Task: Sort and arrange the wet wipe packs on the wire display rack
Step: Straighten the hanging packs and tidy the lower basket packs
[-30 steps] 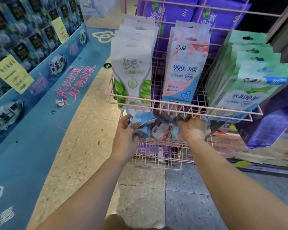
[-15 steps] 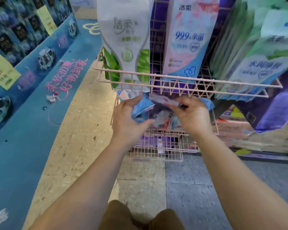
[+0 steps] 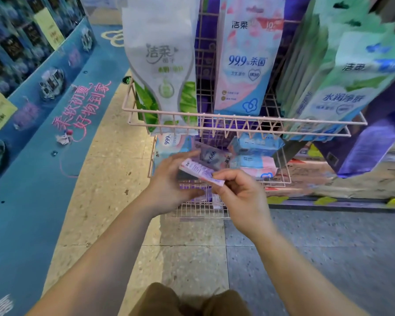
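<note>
small pack (image 3: 201, 171) lifted out, right hand (image 3: 242, 197) pinching

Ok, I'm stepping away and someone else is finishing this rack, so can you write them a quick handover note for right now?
Right hand: pinches a small purple pack by its near end.
Left hand: fingers straight, steadying the same pack from the side.
Lower basket: loose small packs lie jumbled, some blue, some pink.
Upper shelf: tall white-green, pink and green packs already stand in rows.
Left: place the held pack, then sort the lower basket.
</note>
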`<state>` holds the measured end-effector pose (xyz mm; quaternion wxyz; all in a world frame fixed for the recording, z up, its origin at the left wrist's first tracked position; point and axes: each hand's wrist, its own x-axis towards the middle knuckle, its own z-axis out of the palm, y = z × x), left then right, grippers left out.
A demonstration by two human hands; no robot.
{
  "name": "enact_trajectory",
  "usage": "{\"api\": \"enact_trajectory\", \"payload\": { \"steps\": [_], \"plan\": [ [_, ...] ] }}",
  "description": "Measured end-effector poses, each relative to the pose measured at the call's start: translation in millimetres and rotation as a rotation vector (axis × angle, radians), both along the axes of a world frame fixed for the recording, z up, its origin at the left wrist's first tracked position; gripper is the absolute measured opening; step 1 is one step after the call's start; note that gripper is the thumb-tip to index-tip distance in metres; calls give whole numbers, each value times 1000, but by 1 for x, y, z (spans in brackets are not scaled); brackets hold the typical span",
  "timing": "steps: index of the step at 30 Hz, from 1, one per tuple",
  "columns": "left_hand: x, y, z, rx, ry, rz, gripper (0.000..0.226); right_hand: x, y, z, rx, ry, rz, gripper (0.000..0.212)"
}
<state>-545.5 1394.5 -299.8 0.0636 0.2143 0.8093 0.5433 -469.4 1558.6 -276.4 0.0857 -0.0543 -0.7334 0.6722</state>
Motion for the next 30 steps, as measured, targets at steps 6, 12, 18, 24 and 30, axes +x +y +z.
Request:
{"api": "enact_trajectory", "payload": {
  "steps": [6, 12, 18, 24, 30],
  "plan": [
    [-17, 13, 0, 128, -86, 87, 22, -7, 18, -2, 204, -152, -37, 25],
    [-29, 29, 6, 132, -256, 203, 36, -50, 40, -1, 755, -131, -159, 23],
    [3, -2, 10, 228, -252, 291, 25, -52, 43, -22, 978, -365, -162, 19],
    [21, -13, -2, 231, -377, 301, 18, -65, 29, -29, 1141, -817, -153, 56],
    [28, -12, -6, 279, -550, 333, 9, -77, 23, -30, 911, -673, -176, 36]
  ]
}}
